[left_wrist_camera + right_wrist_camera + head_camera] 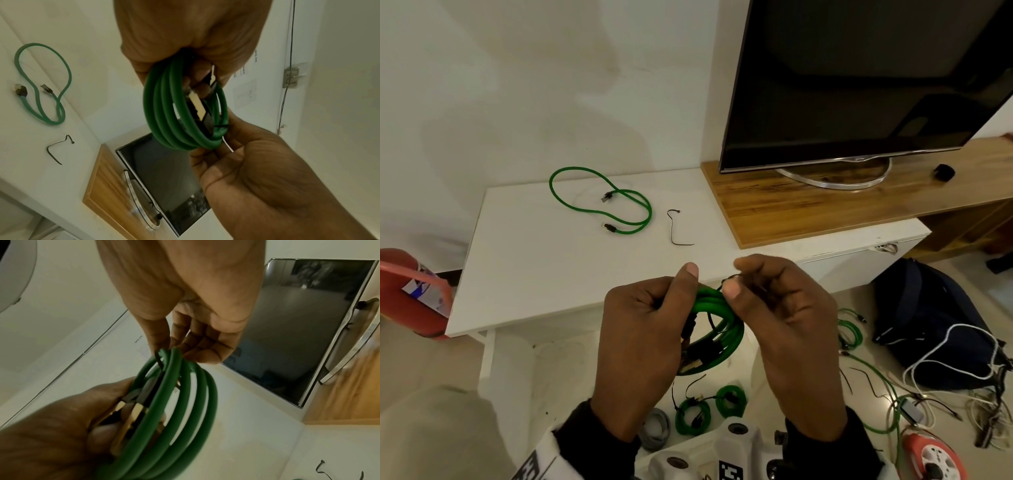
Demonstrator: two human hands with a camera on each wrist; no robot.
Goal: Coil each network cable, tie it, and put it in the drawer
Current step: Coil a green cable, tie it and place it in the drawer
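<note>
A person's left hand (643,329) grips a coiled green network cable (717,329) above the white table (544,274) while the right hand (784,308) pinches a thin black tie (727,279), best cinched tight around all 4 loops.

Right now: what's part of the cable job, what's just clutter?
Job:
- coiled green cable, in left hand
- black tie, pinched by right hand
- loose green cable
- spare tie

Clutter:
- TV
- dark bag
- red cylinder

A home living room: a flat-screen television (859,78) stands on a wooden media unit (825,202) against white walls.
</note>
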